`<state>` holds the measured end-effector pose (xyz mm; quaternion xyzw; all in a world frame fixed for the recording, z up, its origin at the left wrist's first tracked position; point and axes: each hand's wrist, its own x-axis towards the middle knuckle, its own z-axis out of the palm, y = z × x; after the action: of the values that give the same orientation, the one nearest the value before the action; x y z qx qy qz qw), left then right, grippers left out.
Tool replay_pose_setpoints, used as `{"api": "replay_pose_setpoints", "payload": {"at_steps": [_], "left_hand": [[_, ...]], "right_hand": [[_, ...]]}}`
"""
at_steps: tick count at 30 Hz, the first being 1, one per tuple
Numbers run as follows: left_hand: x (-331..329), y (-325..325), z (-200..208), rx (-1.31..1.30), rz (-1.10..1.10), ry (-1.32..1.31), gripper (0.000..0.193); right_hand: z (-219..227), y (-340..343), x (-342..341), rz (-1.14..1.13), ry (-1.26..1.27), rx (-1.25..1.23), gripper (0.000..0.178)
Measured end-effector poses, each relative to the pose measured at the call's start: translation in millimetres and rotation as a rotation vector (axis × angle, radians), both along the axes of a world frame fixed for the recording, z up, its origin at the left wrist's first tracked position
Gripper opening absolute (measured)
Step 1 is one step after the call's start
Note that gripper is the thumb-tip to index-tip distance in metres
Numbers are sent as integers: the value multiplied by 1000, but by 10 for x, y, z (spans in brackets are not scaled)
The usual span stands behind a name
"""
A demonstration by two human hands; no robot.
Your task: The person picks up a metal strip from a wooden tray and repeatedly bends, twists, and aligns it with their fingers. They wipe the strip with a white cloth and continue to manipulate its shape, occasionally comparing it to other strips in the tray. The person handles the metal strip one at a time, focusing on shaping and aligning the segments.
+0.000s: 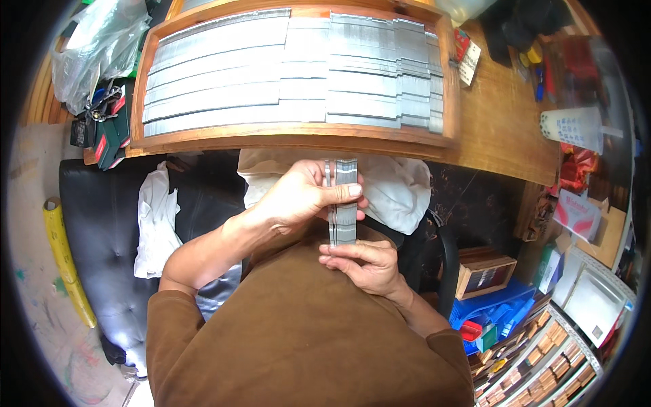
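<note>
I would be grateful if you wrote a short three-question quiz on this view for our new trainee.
1. Which hand's thumb lies across the stack of thin grey strips, the left or the right?
2. True or false: the yellow tube is on the person's right.
3. The pieces laid out in the wooden tray are mostly: (a) grey, (b) red, (c) green.

Key:
1. The left hand.
2. False; the yellow tube is on the person's left.
3. (a) grey.

Printed characters mark the pale cup (571, 129) and red-white box (576, 215)
</note>
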<state>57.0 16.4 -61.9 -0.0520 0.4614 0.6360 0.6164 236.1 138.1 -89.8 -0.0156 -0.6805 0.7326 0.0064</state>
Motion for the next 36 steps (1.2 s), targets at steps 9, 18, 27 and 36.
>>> {"api": "replay_pose_setpoints", "payload": {"at_steps": [9, 18, 27, 36], "left_hand": [[-110, -97, -20, -46, -13, 147, 32], [-112, -42, -55, -111, -36, 138, 29], [-127, 7, -82, -106, -56, 88, 27], [-123, -83, -94, -69, -60, 188, 23]], "right_hand": [[-35, -85, -123, -33, -35, 24, 23], [-59, -35, -103, -12, -27, -24, 23], [25, 30, -119, 16, -229, -92, 17], [101, 436, -861, -78, -446, -371, 27]]}}
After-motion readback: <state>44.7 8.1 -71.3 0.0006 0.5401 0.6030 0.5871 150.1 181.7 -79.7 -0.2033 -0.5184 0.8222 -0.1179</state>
